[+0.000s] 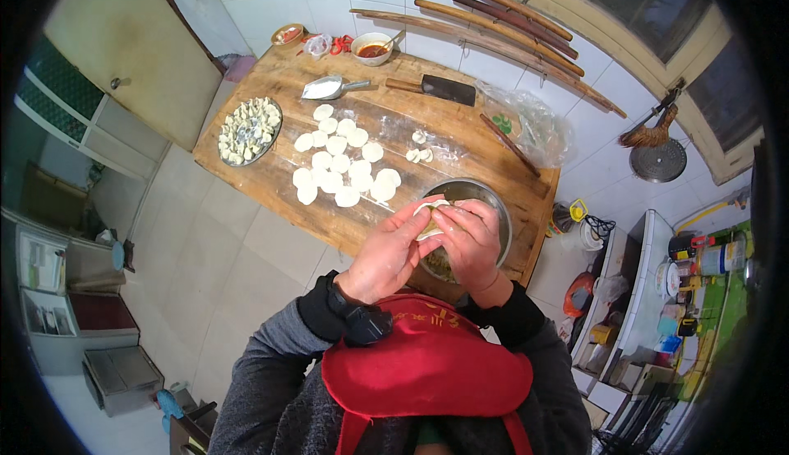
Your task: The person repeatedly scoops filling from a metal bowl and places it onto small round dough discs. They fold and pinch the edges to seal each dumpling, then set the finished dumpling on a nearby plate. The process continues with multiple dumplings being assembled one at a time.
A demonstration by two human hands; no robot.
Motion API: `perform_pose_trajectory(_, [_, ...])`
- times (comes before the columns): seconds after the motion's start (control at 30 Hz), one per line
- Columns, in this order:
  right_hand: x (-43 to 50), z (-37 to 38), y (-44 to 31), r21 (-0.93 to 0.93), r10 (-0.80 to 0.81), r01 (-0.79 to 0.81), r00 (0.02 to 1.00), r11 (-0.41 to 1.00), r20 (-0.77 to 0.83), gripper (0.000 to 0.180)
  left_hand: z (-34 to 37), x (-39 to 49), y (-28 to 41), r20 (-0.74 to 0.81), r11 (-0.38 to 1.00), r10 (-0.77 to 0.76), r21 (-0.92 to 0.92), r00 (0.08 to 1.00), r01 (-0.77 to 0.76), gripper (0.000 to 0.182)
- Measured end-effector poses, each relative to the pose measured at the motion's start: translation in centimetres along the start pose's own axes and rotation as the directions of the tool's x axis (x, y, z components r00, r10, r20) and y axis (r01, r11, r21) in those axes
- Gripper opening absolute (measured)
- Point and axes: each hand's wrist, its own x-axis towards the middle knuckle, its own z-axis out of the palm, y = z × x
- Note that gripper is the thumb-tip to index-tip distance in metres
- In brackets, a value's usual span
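Between my left hand [385,258] and my right hand [471,239], a dumpling wrapper with greenish filling [429,228] is held, partly folded. Both hands are over the near side of a metal bowl [506,221] with filling in it, at the wooden table's near edge. Many round dough wrappers [340,163] lie on the floured table, left of the bowl. A few folded dumplings [419,137] sit above the bowl. At the far left, a round plate [278,134] bears many finished dumplings [246,125].
On the wooden table [370,100] lie a metal flour scoop [327,87], a cleaver [449,89], a thin rolling pin [509,145] and a plastic bag [536,122]. A bowl of red sauce [373,50] stands at the back. A shelf with jars [641,282] runs along the right.
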Motion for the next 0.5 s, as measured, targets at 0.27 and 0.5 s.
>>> perform_pose_trajectory(0.27, [1.2, 0.2, 0.0, 0.146, 0.127, -0.119, 0.991, 0.982, -0.047, 0.021, 0.1, 0.5, 0.5, 0.005, 0.996, 0.035, 0.079, 0.999, -0.035, 0.034])
perform_pose_trajectory(0.5, [1.9, -0.4, -0.8, 0.402, 0.372, -0.357, 0.927, 0.843, 0.043, 0.017, 0.4, 0.4, 1.3, 0.104, 0.971, 0.073, 0.217, 0.992, -0.094, 0.034])
